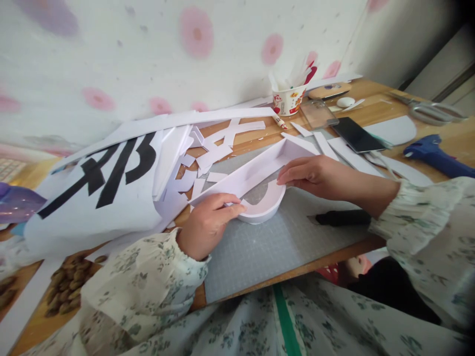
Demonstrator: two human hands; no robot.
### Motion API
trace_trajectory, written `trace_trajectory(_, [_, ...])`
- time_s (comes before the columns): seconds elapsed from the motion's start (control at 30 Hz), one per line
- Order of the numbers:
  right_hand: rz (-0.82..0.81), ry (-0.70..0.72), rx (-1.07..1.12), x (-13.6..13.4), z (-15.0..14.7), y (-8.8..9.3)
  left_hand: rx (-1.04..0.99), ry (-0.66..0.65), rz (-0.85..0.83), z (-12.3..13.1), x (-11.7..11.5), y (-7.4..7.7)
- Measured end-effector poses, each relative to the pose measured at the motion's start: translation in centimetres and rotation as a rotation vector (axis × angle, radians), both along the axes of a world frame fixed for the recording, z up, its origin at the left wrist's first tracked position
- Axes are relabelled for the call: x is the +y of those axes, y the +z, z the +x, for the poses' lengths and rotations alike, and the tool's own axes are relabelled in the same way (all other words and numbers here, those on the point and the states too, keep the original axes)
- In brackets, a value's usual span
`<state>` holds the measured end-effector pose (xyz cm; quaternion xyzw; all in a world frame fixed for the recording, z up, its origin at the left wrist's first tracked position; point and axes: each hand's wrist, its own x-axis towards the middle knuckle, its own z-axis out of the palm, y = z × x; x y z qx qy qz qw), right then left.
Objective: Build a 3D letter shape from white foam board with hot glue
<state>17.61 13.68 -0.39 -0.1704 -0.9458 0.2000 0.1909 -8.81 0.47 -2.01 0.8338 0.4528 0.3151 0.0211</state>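
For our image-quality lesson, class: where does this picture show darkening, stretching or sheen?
Head view: darkness fills the top right corner; head view: scissors and blue glue gun, near the right edge, look stretched; head view: pale sheen lies on the grey cutting mat; head view: the curved white piece between both hands stays readable.
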Motion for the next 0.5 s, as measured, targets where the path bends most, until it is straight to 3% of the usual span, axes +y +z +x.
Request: trace_trajectory(0.5, [-0.001, -0.014, 0.000, -0.18, -0.02, -0.01, -0.086, -0.082, -0.085, -0.52, 0.72, -0.51])
